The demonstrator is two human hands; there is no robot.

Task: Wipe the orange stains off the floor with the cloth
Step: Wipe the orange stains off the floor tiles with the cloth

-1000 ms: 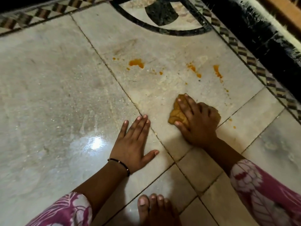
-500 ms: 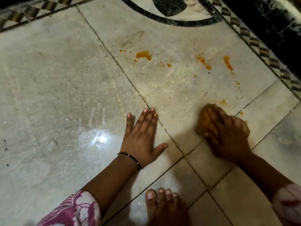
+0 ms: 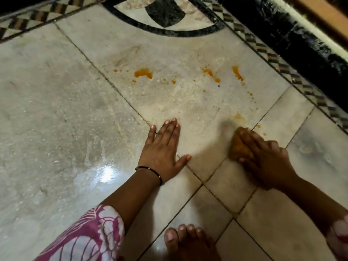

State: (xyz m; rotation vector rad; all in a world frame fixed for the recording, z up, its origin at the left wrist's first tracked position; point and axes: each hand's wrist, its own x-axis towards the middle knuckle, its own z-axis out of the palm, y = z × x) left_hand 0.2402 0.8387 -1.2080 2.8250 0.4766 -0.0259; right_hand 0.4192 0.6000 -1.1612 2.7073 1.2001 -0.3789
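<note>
My right hand (image 3: pixel 263 159) presses an orange-stained cloth (image 3: pixel 238 147) onto the pale marble floor (image 3: pixel 56 110); the hand is blurred. My left hand (image 3: pixel 163 149) lies flat on the floor with fingers spread, holding nothing. Orange stains lie farther away on the same tile: a large blot (image 3: pixel 143 73), a pair of spots (image 3: pixel 210 72), a streak (image 3: pixel 236 72). A faint smear (image 3: pixel 238 116) and small drops (image 3: pixel 259 126) sit just beyond the cloth.
A bare foot (image 3: pixel 188 243) rests on the floor at the bottom. A patterned tile border (image 3: pixel 293 76) and a black raised step (image 3: pixel 301 40) run along the right. A dark curved inlay (image 3: pixel 163 32) lies at the far edge. A light glare (image 3: pixel 107 174) shines left of my wrist.
My right hand has slid the cloth to the right and nearer, from mid-tile to the tile joint, leaving a faint smear. The left hand stays planted.
</note>
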